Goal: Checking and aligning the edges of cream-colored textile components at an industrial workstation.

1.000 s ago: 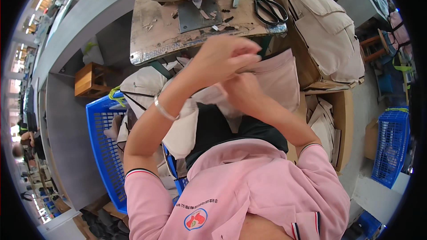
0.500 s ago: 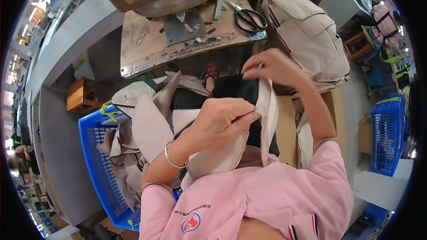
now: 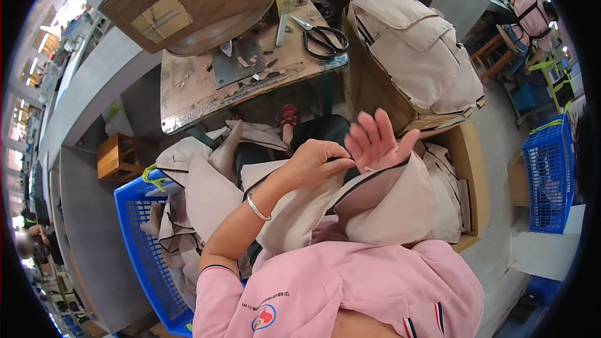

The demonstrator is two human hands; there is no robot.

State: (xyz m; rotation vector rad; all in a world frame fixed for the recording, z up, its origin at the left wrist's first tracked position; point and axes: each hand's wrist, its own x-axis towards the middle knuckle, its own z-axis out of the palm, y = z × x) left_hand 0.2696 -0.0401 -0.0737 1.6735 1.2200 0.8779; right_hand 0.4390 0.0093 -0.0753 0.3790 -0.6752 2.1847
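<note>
A beige fabric piece with dark-edged trim [image 3: 400,203] lies across my lap and drapes over my right forearm. Its edge is pinched between the thumb and fingers of my left hand [image 3: 313,164]. My right hand [image 3: 377,141] is raised beside it, palm showing and fingers spread, with the cloth around its wrist; nothing is in its grasp. Another beige panel [image 3: 213,191] spreads from my lap to the left. My right forearm is hidden under the cloth.
At left stands a blue plastic basket [image 3: 129,238] of beige pieces. Ahead, a worn worktable [image 3: 181,91] bears black-handled scissors [image 3: 322,42], scraps and a brown carton [image 3: 194,6]. A stuffed beige bag [image 3: 410,50] and an open cardboard box [image 3: 477,181] are at right.
My right hand has lowered and turned palm-up with its fingers spread. The fabric now opens over my right forearm; my left hand still pinches its edge. The view has shifted slightly.
</note>
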